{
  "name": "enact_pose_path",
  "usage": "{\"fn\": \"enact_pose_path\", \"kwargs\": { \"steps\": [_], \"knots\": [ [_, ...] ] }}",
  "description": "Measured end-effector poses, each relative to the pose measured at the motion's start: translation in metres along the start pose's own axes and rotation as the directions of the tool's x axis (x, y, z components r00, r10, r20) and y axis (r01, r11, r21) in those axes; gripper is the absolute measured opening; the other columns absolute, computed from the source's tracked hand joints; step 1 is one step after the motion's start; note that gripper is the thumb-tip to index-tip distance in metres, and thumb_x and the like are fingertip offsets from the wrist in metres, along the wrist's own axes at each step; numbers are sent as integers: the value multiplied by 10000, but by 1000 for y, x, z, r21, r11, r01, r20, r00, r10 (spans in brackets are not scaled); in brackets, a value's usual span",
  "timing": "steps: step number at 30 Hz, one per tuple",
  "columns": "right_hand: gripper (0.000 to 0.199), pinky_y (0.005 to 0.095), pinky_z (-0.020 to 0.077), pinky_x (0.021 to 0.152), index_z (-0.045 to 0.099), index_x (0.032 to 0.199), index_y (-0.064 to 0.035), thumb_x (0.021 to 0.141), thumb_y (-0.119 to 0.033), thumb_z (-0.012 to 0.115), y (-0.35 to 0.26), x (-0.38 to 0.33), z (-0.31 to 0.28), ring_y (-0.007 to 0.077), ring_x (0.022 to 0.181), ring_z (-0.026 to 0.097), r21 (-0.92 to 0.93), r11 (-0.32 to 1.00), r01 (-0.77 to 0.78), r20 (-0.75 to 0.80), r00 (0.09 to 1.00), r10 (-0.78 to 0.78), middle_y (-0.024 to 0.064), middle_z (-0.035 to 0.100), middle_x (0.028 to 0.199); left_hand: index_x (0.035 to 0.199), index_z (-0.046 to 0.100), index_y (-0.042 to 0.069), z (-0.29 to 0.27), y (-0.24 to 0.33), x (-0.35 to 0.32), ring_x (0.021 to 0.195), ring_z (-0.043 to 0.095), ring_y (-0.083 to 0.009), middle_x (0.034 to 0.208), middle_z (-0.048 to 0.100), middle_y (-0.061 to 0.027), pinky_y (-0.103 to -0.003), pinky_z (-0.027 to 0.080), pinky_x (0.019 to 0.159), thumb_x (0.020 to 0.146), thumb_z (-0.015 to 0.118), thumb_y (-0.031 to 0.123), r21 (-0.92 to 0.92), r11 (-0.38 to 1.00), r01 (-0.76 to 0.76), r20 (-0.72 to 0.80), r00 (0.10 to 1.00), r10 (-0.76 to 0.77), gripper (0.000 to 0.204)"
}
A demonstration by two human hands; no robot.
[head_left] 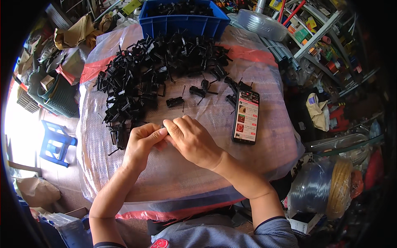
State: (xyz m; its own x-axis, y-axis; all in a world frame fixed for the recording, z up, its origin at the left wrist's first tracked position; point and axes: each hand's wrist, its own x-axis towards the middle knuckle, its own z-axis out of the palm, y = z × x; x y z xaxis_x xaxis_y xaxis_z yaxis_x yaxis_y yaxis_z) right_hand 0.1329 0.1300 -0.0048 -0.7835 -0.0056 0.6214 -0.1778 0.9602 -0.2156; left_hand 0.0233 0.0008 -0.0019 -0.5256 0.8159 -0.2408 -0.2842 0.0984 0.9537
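My left hand (142, 144) and my right hand (192, 139) meet at their fingertips over a round, plastic-wrapped table (182, 177). Between them they pinch a small black plastic part (163, 126), mostly hidden by the fingers. A big heap of the same black plastic parts (144, 70) curves round the far and left side of the table. A few loose parts (175, 101) lie just beyond my hands.
A smartphone (246, 116) with a lit screen lies to the right of my hands. A blue bin (182, 22) holding black parts stands at the table's far edge. A blue plastic stool (56, 142) stands left, hose coils (326, 188) right, shelves (318, 33) behind.
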Motion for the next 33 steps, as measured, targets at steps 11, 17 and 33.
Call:
{"fn": "enact_pose_path", "kwargs": {
  "steps": [11,17,33],
  "knots": [
    [389,361,418,789,473,1096,9,755,-110,618,9,31,8,264,908,509,51,996,-74,127,990,67,128,510,985,890,582,-6,-8,5,-1,678,515,-65,800,587,-19,-200,435,620,837,612,138,105,973,-206,-178,959,222,157],
    [461,402,348,925,497,1171,-69,750,-163,660,55,33,35,296,1133,410,-168,957,-236,319,905,280,144,445,1261,839,495,36,-21,9,14,809,598,-198,896,607,-113,-304,466,745,806,516,72,-207,900,-384,-195,918,346,53],
    [284,186,396,530,458,814,-77,875,-329,573,17,11,-15,55,585,474,806,37,-590,551,773,315,21,533,772,1019,603,31,5,17,-11,648,440,-29,725,539,36,-173,344,592,783,692,151,116,968,-222,76,974,214,279]
  ]
}}
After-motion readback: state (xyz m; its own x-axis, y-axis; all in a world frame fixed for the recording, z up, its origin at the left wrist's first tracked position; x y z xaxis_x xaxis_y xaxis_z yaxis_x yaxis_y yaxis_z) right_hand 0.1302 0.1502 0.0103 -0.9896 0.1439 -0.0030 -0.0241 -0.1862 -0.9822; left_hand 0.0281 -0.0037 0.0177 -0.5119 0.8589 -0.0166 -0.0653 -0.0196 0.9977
